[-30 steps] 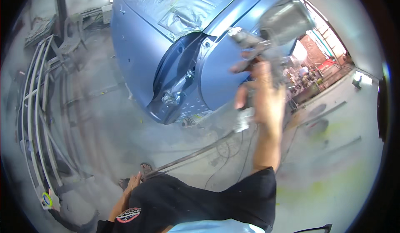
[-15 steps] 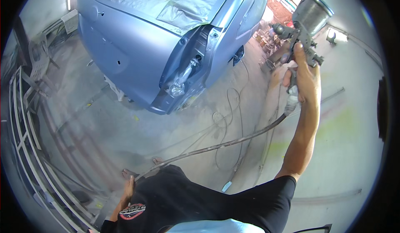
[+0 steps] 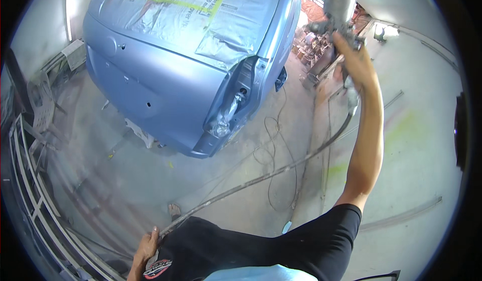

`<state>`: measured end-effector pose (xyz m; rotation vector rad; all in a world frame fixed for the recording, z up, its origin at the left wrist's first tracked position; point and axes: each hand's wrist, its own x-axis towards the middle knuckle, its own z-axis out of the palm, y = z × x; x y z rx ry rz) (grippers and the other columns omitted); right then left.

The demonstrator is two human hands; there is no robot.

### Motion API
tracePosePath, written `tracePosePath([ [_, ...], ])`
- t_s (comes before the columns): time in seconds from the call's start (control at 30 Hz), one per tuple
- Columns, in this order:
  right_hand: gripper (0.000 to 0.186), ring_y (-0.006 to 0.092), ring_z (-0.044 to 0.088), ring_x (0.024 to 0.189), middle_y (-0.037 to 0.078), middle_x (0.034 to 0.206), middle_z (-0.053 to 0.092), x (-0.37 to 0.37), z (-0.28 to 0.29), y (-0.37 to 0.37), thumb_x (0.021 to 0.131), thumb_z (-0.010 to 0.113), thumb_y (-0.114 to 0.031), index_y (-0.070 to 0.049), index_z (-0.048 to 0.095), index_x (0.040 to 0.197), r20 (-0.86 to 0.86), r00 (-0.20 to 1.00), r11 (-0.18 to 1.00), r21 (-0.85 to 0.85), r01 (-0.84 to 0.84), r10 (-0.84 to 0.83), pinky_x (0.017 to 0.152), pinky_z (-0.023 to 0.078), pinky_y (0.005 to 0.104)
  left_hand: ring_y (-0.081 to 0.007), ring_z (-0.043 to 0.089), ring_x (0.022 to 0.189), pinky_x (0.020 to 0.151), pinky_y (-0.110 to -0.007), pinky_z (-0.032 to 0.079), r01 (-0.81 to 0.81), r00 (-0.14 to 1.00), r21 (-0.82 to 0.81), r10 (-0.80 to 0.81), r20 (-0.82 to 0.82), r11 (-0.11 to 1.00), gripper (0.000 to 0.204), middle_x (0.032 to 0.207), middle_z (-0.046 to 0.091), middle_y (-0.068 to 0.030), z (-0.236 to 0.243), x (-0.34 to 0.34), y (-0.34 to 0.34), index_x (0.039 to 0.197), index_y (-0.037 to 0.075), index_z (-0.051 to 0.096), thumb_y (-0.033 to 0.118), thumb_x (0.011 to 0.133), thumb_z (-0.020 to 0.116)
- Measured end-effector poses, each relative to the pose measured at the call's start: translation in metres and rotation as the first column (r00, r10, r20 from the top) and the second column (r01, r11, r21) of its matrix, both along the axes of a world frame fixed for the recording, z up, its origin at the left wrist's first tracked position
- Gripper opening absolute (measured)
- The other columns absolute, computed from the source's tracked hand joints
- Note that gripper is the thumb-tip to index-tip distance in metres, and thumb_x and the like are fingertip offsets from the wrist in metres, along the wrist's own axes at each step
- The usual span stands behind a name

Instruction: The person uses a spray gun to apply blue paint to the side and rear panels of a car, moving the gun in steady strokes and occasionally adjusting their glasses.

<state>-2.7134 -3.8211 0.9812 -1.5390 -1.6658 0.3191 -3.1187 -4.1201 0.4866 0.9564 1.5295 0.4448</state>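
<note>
My right hand [image 3: 357, 67] is raised at the upper right, closed round the handle of a spray gun with a metal cup [image 3: 341, 2] on top. From the gun's base an air hose [image 3: 251, 182] sags across to my left hand [image 3: 145, 247], low at the left by my shirt, whose fingers are wrapped round it. To the left of the gun, and apart from it, stands a blue car body [image 3: 150, 90]. Plastic film [image 3: 165, 22] with yellow-green tape covers its rear window. The open lamp recess holds a bundle in crinkled clear plastic [image 3: 228, 115].
Along the left runs a pale metal rack [image 3: 37, 200], with a plastic chair [image 3: 44, 107] behind it. A thin cable [image 3: 271, 180] loops over the floor. The right wall [image 3: 396, 170] stands close to my right arm. Piled clutter [image 3: 311, 47] lies beyond the gun.
The view has shifted, showing more of the taped film. My right hand and the spray gun have moved up and left in the picture. My left hand still holds the hose, now lower.
</note>
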Motion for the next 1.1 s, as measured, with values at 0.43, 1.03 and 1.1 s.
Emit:
tracePosePath([
  [0.43, 0.039, 0.0271, 0.065, 0.052, 0.016, 0.077, 0.065, -0.019, 0.064, 0.184, 0.095, 0.061, -0.037, -0.002, 0.066, 0.111, -0.318, 0.948, 0.93, 0.336, 0.146, -0.034, 0.041, 0.051, 0.0335, -0.0104, 0.036, 0.053, 0.05, -0.031, 0.031, -0.239, 0.969, 0.356, 0.196, 0.153, 0.903, 0.063, 0.056, 0.041, 0.0025, 0.047, -0.06, 0.097, 0.062, 0.007, 0.046, 0.048, 0.106, 0.028],
  [1.03, 0.046, 0.0197, 0.056, 0.072, 0.011, 0.112, 0.066, -0.425, 0.066, 0.351, 0.103, 0.043, -0.044, -0.009, 0.049, 0.132, -0.164, 0.952, 0.857, 0.494, -0.147, 0.258, 0.053, 0.051, 0.0395, -0.0146, 0.045, 0.05, 0.047, -0.032, 0.036, -0.285, 0.946, 0.21, 0.24, 0.217, 0.935, 0.06, 0.055, 0.046, -0.0023, 0.002, -0.431, 0.17, 0.066, 0.009, 0.047, 0.056, 0.102, 0.035],
  [1.1, 0.047, 0.0208, 0.058, 0.074, 0.012, 0.109, 0.066, -0.446, 0.068, 0.363, 0.103, 0.043, -0.044, -0.009, 0.054, 0.131, -0.169, 0.937, 0.826, 0.537, -0.172, 0.305, 0.057, 0.052, 0.0394, -0.0162, 0.046, 0.049, 0.047, -0.032, 0.037, -0.451, 0.804, 0.082, 0.365, 0.47, 0.889, 0.061, 0.054, 0.046, -0.0033, -0.009, -0.5, 0.167, 0.066, 0.009, 0.047, 0.057, 0.102, 0.036],
])
